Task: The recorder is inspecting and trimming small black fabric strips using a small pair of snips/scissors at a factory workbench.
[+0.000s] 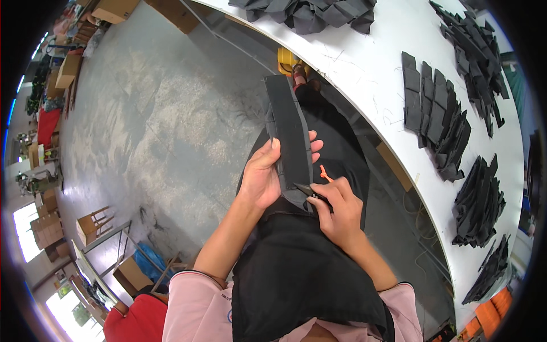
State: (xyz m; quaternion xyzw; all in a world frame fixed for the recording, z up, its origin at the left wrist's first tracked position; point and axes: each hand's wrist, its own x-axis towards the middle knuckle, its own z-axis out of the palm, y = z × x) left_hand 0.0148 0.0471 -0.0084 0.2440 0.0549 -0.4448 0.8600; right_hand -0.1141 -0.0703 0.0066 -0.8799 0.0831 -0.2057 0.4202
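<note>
Fabric strip point(290, 125), dark and layered, is pinched between the thumb and fingers of the left hand point(263, 175), clear of the white bench point(364, 74) and beside its near edge. The right hand point(345, 208) has its grip wrapped around black thread snips point(318, 195), blades at the strip's lower end. Orange cord point(325, 172) shows beside its fingers. Dark fabric bundles point(478, 196) lie toward the bench's far edge.

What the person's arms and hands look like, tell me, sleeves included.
The left hand and right hand wear no gloves, and the forearms are bare, with no watch or cable visible. The short, dark-edged sleeves are pink.
</note>
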